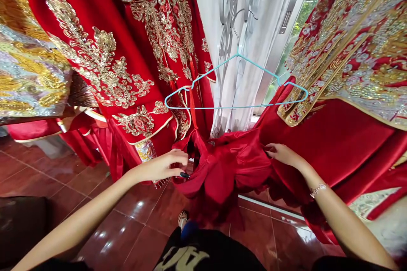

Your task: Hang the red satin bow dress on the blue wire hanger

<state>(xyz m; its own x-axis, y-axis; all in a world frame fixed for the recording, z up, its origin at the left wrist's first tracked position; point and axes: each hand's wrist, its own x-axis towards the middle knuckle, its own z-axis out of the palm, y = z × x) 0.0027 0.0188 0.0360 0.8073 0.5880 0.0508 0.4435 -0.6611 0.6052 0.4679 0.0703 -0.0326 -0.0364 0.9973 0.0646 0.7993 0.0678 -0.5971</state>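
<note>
My left hand [160,167] grips the bunched edge of a red satin garment [229,165], its dark-painted nails showing at the fold. My right hand [282,155] holds the same cloth farther right, with its fingertips pressed into a fold. A light blue wire coat hanger [235,108] hangs above and between my hands, apparently empty. Its hook catches on a metal fitting near the curtain. A thin bracelet [318,190] circles my right wrist.
Red gowns with gold embroidery hang at left [104,67] and right [349,63]. Behind the hanger are a sheer white curtain [241,72] and a window. Below lies glossy red-brown tile [140,220]. My black top [206,254] and one sandalled foot [182,219] show at the bottom.
</note>
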